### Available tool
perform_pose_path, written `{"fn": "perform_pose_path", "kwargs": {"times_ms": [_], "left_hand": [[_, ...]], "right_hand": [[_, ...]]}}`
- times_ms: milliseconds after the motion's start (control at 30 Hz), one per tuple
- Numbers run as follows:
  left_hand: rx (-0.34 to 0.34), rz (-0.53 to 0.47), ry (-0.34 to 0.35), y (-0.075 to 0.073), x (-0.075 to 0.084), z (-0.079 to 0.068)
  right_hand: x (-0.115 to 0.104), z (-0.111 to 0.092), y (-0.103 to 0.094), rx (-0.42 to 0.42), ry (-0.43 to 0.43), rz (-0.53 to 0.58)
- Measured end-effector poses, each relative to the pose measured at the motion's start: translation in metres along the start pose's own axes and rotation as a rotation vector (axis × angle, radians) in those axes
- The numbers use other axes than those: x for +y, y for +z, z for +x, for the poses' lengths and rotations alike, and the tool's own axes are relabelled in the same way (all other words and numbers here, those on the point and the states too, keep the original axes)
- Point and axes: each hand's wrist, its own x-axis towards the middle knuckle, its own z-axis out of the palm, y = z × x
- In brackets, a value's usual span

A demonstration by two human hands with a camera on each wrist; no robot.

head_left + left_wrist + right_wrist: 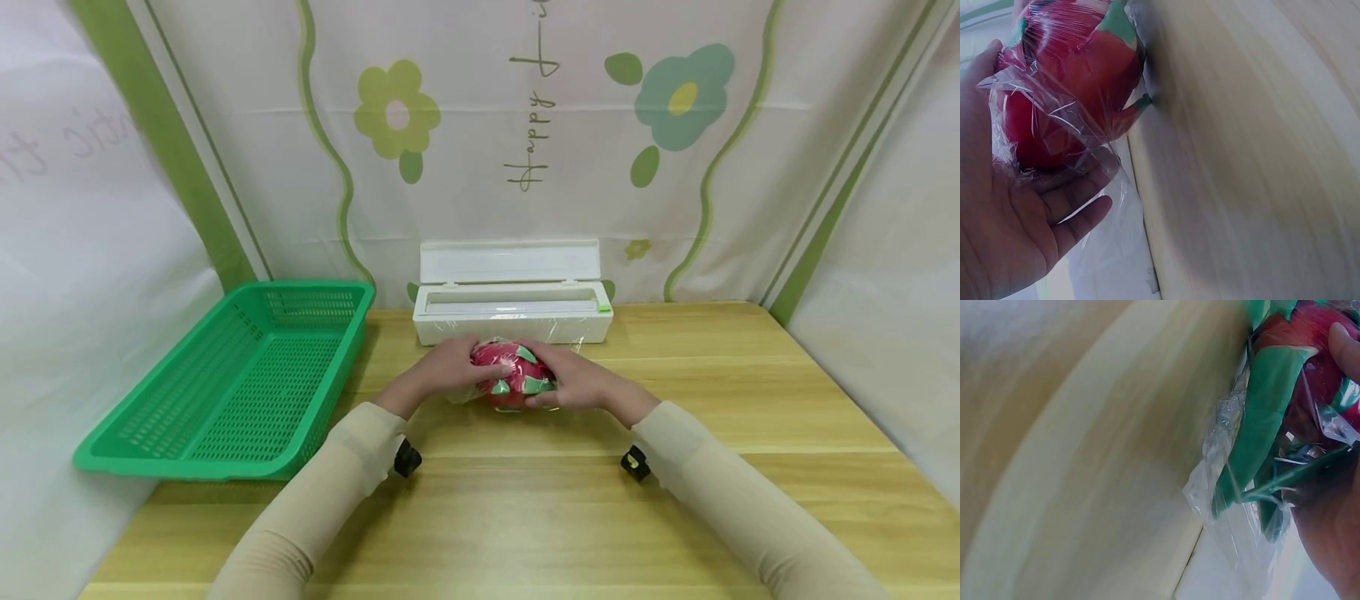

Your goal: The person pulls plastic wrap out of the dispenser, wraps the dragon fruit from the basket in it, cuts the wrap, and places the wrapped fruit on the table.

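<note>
A red dragon fruit with green scale tips lies at mid table, wrapped in clear cling film. My left hand holds its left side, the thumb laid over the front and the fingers reaching round behind. From the other side my right hand grips the fruit, its fingers over the top and thumb low in front. In the right wrist view, long green scales stick out at one end under loose, crumpled film. The left wrist view shows film bunched between the palm and the red skin.
Just behind the hands stands a white cling film box, its lid raised. A green plastic basket sits at the left of the wooden table. Flower-printed curtains hang behind and at both sides.
</note>
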Motion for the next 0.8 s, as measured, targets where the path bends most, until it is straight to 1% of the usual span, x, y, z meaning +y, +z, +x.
{"fn": "perform_pose_path", "kwargs": {"times_ms": [200,267,500,633,800], "left_hand": [[-0.003,0.005,-0.006,0.001,0.002,0.003],[-0.004,0.003,-0.008,0.001,0.003,0.005],[0.005,0.053,-0.003,-0.002,0.003,0.012],[0.004,0.053,0.021,-0.005,0.003,0.016],[0.002,0.077,0.053,-0.006,0.004,0.019]], "right_hand": [[0.004,0.000,0.000,-0.010,0.000,0.012],[0.004,0.000,-0.001,-0.011,0.011,-0.003],[0.008,0.002,-0.002,-0.008,0.060,-0.052],[0.009,0.003,-0.003,-0.003,0.067,-0.058],[0.010,0.003,-0.005,-0.008,0.088,-0.069]]}}
